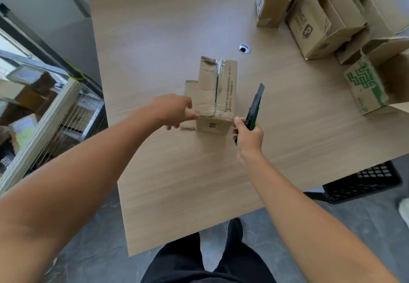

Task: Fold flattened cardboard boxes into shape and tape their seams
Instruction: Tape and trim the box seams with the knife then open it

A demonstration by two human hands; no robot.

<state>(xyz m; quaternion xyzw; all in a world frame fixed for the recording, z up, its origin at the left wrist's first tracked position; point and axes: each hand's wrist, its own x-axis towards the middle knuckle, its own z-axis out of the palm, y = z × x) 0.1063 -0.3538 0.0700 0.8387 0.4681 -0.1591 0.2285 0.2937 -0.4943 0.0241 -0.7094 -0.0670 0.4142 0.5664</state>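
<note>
A small brown cardboard box [215,96] lies on the wooden table [177,183] in the middle of the view, with clear tape along its top seam and a loose flap on its left side. My left hand [174,111] touches the box's near left edge with its fingertips; a bit of yellow shows under the fingers. My right hand [249,137] grips a green and black utility knife [255,108] just right of the box, pointing up and away.
Several folded open boxes [321,21] crowd the table's far right, one with green print [365,85]. A cable hole [244,48] sits behind the box. A black crate [363,181] stands on the floor at right, wire shelving [55,105] at left.
</note>
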